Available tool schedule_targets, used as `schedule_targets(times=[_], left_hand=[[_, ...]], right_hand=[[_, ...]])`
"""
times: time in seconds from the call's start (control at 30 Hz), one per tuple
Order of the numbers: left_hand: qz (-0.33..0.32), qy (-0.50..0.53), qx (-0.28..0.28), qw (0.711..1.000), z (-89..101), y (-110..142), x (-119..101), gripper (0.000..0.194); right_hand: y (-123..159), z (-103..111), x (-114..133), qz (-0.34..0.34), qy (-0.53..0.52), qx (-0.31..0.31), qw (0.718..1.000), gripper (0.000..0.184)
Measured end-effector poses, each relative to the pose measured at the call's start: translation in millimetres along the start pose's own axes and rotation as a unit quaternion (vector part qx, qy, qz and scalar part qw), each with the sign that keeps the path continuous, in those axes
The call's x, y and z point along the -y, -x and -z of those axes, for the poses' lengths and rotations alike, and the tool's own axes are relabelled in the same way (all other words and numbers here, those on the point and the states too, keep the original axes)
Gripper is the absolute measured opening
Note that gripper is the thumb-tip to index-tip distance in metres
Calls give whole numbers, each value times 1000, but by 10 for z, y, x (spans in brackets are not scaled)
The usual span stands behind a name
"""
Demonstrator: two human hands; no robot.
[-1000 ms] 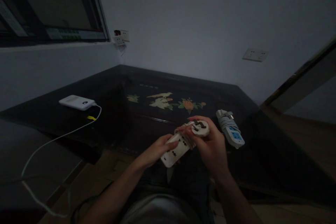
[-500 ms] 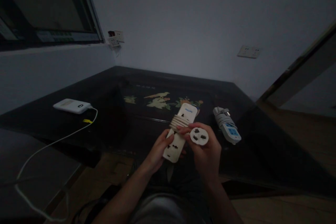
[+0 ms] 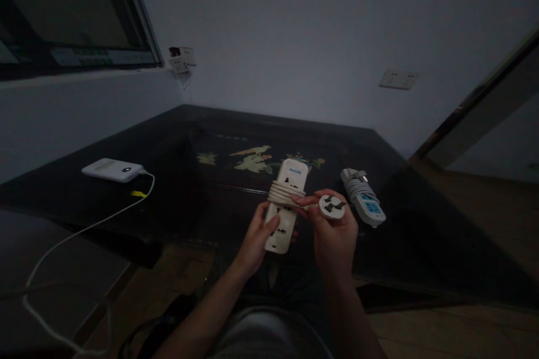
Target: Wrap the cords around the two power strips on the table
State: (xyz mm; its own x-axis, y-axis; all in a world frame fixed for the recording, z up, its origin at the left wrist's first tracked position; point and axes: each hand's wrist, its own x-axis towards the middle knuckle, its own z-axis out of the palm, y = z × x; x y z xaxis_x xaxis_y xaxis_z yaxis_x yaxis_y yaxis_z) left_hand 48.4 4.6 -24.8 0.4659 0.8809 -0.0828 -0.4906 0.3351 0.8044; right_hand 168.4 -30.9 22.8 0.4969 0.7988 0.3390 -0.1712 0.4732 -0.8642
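In what appears to be the cord-handling step, the left hand (image 3: 255, 238) is clamped on the lower part of one white strip (image 3: 287, 220), between the hands above the near table edge (image 3: 227, 245), and the right hand (image 3: 337, 241), just beside it, grips one plug (image 3: 332, 207), fingertips at the wound cord (image 3: 283, 193). Any next move would call for a steady left grip and controlled cord tension from the right. Count: two hands, two strips including one blue-socketed strip (image 3: 368, 206) right of the right hand, and one white device (image 3: 113, 170) left of the left hand.
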Motion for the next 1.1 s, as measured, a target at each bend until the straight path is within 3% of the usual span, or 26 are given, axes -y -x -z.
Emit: schedule_targets(times=[0.2,0.4,0.67,1.1], left_hand=[[18,25,9,999,51,-3,37,48],[-16,48,-33,998,79,-23,93,52],[-3,33,8,999,24,79,46,76],[-9,71,46,996,-19,134,117,88]], right_hand=[[86,5,-25,0,58,24,998,23],[218,36,-94,-10,101,29,994,20],[178,93,-171,-54,-7,-38,998,34],[236,70,-175,-69,19,-121,990,33]])
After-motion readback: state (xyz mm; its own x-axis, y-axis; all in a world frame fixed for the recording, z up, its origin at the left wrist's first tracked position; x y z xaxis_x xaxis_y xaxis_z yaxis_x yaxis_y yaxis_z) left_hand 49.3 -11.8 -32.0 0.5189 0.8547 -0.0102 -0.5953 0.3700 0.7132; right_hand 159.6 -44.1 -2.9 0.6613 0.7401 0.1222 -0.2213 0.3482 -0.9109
